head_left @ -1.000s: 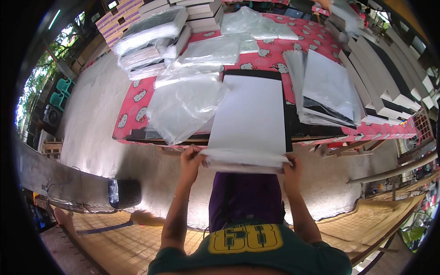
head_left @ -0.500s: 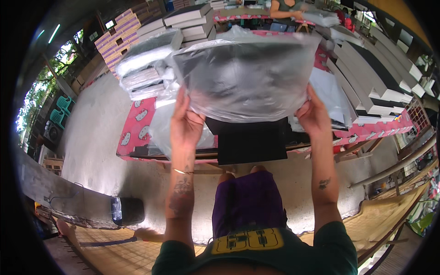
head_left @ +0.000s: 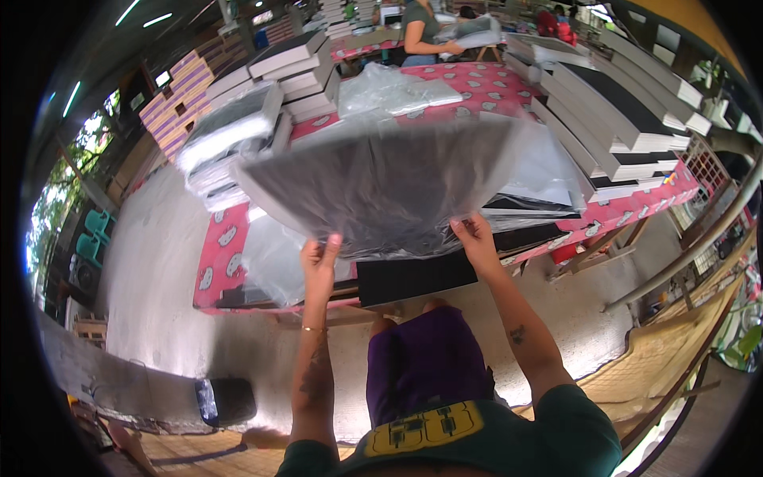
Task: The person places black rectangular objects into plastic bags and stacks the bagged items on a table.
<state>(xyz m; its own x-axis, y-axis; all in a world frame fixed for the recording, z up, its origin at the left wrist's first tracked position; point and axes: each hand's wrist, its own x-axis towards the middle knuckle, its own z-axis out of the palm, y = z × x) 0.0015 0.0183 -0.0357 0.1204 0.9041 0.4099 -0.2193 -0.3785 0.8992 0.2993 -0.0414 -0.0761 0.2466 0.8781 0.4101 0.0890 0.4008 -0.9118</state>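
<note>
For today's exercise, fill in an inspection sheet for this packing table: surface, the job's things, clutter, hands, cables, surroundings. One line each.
Surface: table under a pink patterned cloth, mostly covered.
Job's things: large dark flat item in a clear bag, held up over the table; black board lying at the near edge below it.
Clutter: loose clear bags at left; stacks of flat black-and-white items at right and more at the back left.
Hands: left hand and right hand each grip the bag's near edge.
Cables: nothing seen.
Surroundings: concrete floor; another person at a far table; green chairs far left.
</note>
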